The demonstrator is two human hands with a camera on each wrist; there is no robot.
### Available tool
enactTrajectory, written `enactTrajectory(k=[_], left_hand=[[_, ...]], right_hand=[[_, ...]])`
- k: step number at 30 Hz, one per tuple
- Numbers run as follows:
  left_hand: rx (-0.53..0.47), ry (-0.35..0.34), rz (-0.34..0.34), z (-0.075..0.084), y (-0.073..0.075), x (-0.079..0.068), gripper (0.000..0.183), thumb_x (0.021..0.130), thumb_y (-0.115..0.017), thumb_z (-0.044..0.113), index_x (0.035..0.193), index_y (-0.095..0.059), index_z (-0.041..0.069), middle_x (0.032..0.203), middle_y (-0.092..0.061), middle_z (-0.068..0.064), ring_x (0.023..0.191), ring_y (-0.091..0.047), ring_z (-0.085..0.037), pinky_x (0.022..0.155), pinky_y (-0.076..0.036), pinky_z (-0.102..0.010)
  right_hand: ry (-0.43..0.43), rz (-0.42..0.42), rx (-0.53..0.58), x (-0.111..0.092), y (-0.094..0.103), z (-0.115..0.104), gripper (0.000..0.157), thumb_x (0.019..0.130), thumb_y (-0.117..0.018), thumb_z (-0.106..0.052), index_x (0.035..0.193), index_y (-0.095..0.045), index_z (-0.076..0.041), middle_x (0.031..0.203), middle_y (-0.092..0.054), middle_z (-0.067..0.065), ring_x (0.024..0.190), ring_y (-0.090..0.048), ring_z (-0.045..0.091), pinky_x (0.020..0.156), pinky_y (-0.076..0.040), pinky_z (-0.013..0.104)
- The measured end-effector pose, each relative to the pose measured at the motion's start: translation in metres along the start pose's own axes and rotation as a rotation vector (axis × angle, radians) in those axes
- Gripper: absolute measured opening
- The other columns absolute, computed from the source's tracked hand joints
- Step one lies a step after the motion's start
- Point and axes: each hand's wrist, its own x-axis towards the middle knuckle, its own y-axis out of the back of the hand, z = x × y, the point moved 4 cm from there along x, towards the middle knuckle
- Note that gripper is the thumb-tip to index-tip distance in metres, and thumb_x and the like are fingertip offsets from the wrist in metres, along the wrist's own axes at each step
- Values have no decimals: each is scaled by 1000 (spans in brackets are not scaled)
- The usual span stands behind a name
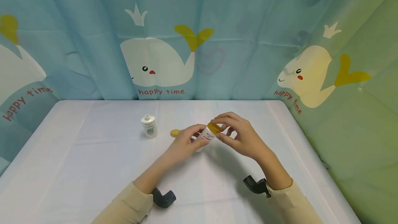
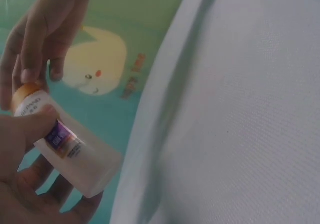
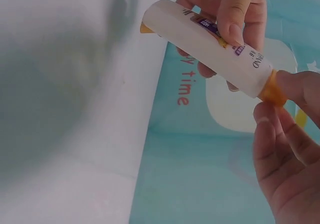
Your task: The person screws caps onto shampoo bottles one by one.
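My left hand (image 1: 183, 144) grips a white bottle (image 1: 207, 135), tilted above the table. A purple label (image 2: 62, 138) shows on its side in the left wrist view, between thumb and fingers. At the bottle's upper right end is an orange-yellow cap (image 1: 214, 128). The thumb and fingers of my right hand (image 1: 242, 136) pinch this cap (image 3: 272, 90), seen closest in the right wrist view. Left of my hands, a second white bottle (image 1: 149, 127) stands upright with its narrow neck bare. Between it and my left hand lies a loose yellow cap (image 1: 174, 133).
Under everything is a table with a white cloth (image 1: 102, 168). A blue-green curtain (image 1: 242, 68) printed with whales hangs behind the table and along its sides. Black curved mounts (image 1: 163, 199) sit at both wrists, by the beige sleeves (image 1: 127, 205).
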Motion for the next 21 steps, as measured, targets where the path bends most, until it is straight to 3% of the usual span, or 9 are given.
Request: enactTrajectory(k=[6,10,14,17,21], left_hand=[[-28,28,-49,0,1,0,45,97,-67,28,138,-57,13,122,-65,0,107,-59,-18,87,-53,-36],[-69,34,-171,1,1,-1,45,99,-64,30,139,-56,13,117,-67,1,105,-59,-17,83,-53,-32],[-128,-14,-293,2,-1,-1,41,99,-63,28,137,-58,12,110,-68,-1,103,-61,-17,81,-51,-30],[-151,-46,-326,1,-3,-2,40,99,-63,27,135,-59,11,108,-68,-2,101,-61,-17,81,-51,-30],[-147,-57,-302,-1,-5,-1,41,98,-65,29,135,-59,11,110,-67,-1,101,-61,-16,83,-52,-31]], right_hand=[[43,6,37,0,3,-1,40,85,-73,6,120,-70,-12,122,-64,4,88,-67,15,73,-58,29],[54,-56,57,-2,5,1,36,87,-76,-4,122,-70,-13,130,-64,4,110,-65,19,88,-56,31],[52,-158,160,-6,5,3,34,89,-74,-6,122,-71,-15,136,-63,5,129,-57,21,101,-50,33],[66,-183,214,-6,4,2,32,88,-74,-5,118,-72,-15,129,-66,4,124,-60,20,96,-53,33],[108,-143,221,-5,3,2,32,85,-76,-2,114,-72,-15,117,-69,0,108,-64,16,79,-55,30]])
